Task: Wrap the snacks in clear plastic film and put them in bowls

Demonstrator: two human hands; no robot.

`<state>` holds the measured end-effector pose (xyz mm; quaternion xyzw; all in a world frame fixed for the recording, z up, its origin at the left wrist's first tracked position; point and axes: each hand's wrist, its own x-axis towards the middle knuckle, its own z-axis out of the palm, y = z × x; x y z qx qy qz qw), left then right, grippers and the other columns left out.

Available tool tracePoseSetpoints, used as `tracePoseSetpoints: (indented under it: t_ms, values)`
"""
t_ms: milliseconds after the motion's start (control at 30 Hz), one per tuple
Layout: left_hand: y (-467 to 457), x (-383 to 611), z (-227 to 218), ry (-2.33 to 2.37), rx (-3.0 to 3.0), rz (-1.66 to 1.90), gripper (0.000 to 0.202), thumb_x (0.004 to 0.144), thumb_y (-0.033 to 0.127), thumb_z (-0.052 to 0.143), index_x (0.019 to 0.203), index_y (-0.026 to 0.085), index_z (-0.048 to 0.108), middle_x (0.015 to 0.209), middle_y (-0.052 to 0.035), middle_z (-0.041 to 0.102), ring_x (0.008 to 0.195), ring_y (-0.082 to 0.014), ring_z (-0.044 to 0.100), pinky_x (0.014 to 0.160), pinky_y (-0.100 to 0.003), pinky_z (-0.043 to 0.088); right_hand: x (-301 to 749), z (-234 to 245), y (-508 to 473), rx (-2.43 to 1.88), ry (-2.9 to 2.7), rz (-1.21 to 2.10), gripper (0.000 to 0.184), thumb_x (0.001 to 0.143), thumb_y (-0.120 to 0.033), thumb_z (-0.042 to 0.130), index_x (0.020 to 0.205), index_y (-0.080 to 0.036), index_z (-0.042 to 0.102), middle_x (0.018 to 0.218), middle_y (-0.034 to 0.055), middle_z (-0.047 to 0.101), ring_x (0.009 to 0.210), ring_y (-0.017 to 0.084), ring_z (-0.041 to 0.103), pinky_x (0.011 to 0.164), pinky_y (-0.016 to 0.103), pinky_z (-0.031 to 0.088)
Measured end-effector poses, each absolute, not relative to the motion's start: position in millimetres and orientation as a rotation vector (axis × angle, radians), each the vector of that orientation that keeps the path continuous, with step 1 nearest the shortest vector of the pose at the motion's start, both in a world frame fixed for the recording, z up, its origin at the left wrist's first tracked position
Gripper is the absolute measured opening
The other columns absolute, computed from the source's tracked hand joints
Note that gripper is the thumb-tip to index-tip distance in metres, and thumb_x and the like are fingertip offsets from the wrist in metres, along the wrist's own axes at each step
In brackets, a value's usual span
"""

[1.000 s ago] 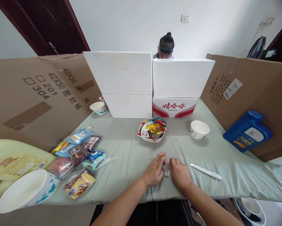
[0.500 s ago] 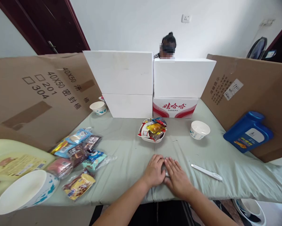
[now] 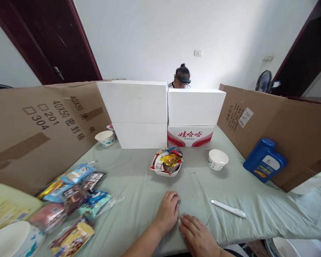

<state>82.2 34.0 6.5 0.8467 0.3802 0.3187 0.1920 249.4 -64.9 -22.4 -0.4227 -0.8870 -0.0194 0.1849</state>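
Note:
My left hand point(image 3: 169, 211) rests on the green cloth near the table's front edge, fingers curled and pressed together, its palm hidden. Just right of it and nearer to me lies my right hand point(image 3: 196, 232), its fingers together and bent downward. A small clear, shiny bit shows at its left edge; most of it is covered and I cannot make out what it is. Beyond both hands stands a white bowl point(image 3: 164, 174) heaped with wrapped snacks point(image 3: 171, 159). To the right lies a white utility knife point(image 3: 228, 208).
Wrapped snacks point(image 3: 76, 198) lie left, beside a large bowl point(image 3: 33, 238) and a pale yellow jug point(image 3: 10, 207). Small bowls stand at back left point(image 3: 105, 138) and right point(image 3: 218, 160). White boxes point(image 3: 139, 114), cardboard point(image 3: 280, 125) and a blue bottle point(image 3: 266, 162) surround the table; a person sits behind.
My hands, earlier together over a small silvery thing, are now apart, the right one nearer the table edge. The view has tilted up and shifted right.

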Motion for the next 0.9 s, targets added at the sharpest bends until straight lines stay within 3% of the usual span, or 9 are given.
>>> tracePoseSetpoints:
  t_ms: [133, 233, 300, 367, 500, 600, 667, 800, 900]
  values:
    - [35, 81, 4, 1.037, 2.389, 0.896, 0.034, 0.074, -0.002, 0.044, 0.096, 0.019, 0.060, 0.106, -0.0077, 0.059, 0.102, -0.0243, 0.053, 0.091, -0.045, 0.049, 287, 17, -33, -1.154, -2.446, 0.006, 0.033, 0.094, -0.018, 0.039, 0.118, -0.022, 0.061, 0.113, 0.0044, 0.069, 0.098, 0.016, 0.060, 0.090, 0.031, 0.045]
    - [35, 81, 3, 1.019, 2.401, 0.898, 0.036, 0.073, -0.003, 0.043, 0.096, 0.019, 0.059, 0.107, -0.0084, 0.059, 0.103, -0.0248, 0.053, 0.091, -0.045, 0.050, 340, 68, 21, -1.468, -2.232, -0.320, 0.038, 0.095, -0.015, 0.034, 0.118, -0.023, 0.063, 0.115, 0.0072, 0.067, 0.109, 0.019, 0.055, 0.097, 0.035, 0.037]
    - [35, 82, 4, 1.024, 2.410, 0.885, 0.037, 0.071, -0.003, 0.043, 0.096, 0.020, 0.059, 0.107, -0.0083, 0.058, 0.103, -0.0247, 0.053, 0.090, -0.044, 0.050, 374, 96, 57, -1.885, -1.917, -0.499, 0.037, 0.097, -0.022, 0.035, 0.120, -0.028, 0.063, 0.124, 0.0069, 0.063, 0.119, 0.022, 0.049, 0.102, 0.039, 0.029]
    - [34, 83, 6, 1.034, 2.414, 0.868, 0.037, 0.070, -0.004, 0.043, 0.094, 0.020, 0.058, 0.106, -0.0078, 0.058, 0.101, -0.0243, 0.053, 0.089, -0.044, 0.050, 400, 109, 86, -1.982, -1.827, -0.511, 0.037, 0.096, -0.026, 0.035, 0.122, -0.022, 0.062, 0.125, 0.0120, 0.061, 0.119, 0.025, 0.048, 0.102, 0.043, 0.026]
    - [32, 83, 7, 1.053, 2.410, 0.850, 0.038, 0.067, -0.005, 0.044, 0.093, 0.019, 0.058, 0.107, -0.0078, 0.058, 0.100, -0.0242, 0.052, 0.089, -0.043, 0.049, 417, 101, 111, -2.013, -1.870, -0.406, 0.033, 0.090, -0.036, 0.045, 0.103, -0.016, 0.069, 0.094, 0.0128, 0.070, 0.097, 0.027, 0.058, 0.095, 0.045, 0.032]
    - [32, 83, 7, 1.064, 2.401, 0.841, 0.038, 0.066, -0.005, 0.045, 0.093, 0.019, 0.058, 0.107, -0.0077, 0.058, 0.100, -0.0243, 0.051, 0.089, -0.042, 0.048, 402, 87, 108, -1.992, -1.843, -0.394, 0.037, 0.090, -0.033, 0.044, 0.111, -0.011, 0.065, 0.109, 0.0196, 0.065, 0.108, 0.033, 0.053, 0.098, 0.052, 0.029]
    - [33, 84, 8, 1.076, 2.388, 0.835, 0.038, 0.066, -0.004, 0.046, 0.093, 0.020, 0.058, 0.106, -0.0073, 0.058, 0.100, -0.0242, 0.051, 0.089, -0.042, 0.048, 379, 81, 103, -1.939, -1.873, -0.361, 0.039, 0.092, -0.031, 0.041, 0.118, -0.011, 0.061, 0.120, 0.0206, 0.060, 0.115, 0.033, 0.049, 0.099, 0.050, 0.030]
    - [33, 84, 8, 1.099, 2.363, 0.822, 0.037, 0.066, -0.003, 0.046, 0.093, 0.020, 0.059, 0.106, -0.0076, 0.058, 0.101, -0.0246, 0.050, 0.090, -0.042, 0.047, 315, 73, 97, -1.782, -2.100, -0.131, 0.033, 0.091, -0.033, 0.049, 0.120, -0.023, 0.061, 0.104, 0.0076, 0.067, 0.099, 0.021, 0.060, 0.088, 0.031, 0.043]
    - [32, 83, 8, 1.100, 2.358, 0.833, 0.035, 0.067, -0.002, 0.047, 0.092, 0.019, 0.059, 0.106, -0.0083, 0.058, 0.102, -0.0253, 0.050, 0.089, -0.043, 0.047, 271, 66, 100, -1.734, -2.182, 0.021, 0.034, 0.090, -0.031, 0.054, 0.123, -0.026, 0.058, 0.101, 0.0031, 0.069, 0.094, 0.017, 0.063, 0.081, 0.025, 0.045]
